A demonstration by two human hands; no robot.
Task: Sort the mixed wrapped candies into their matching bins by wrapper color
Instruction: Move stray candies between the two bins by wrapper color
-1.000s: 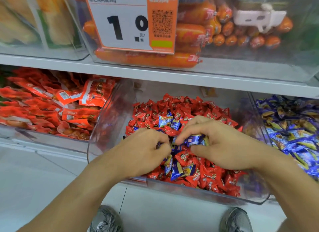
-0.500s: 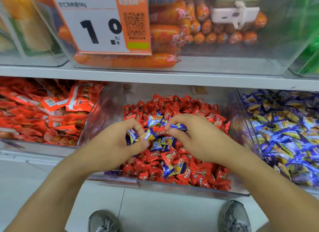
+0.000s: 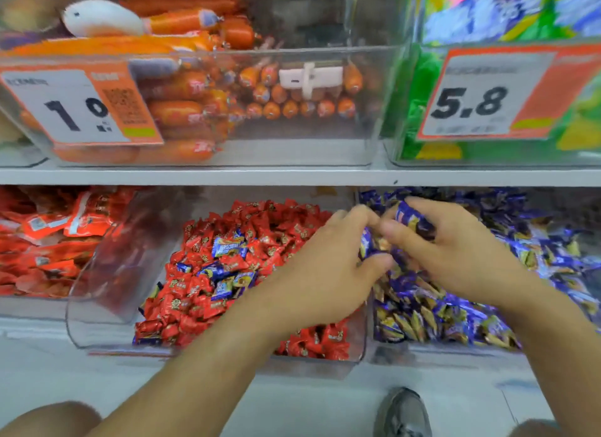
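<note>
White shelf (upper) carries clear bins, seemingly sausages.

red wrappers are filling the middle bin, with blue-and-yellow candies showing among them. purple-blue and gold wrappers are filling the right bin. orange-bordered price tags are showing black numerals.

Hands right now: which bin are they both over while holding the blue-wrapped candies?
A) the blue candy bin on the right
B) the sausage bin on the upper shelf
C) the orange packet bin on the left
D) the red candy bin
A: the left hand and right hand grip blue-wrapped candies over the blue candy bin, past the red candy bin.
</note>
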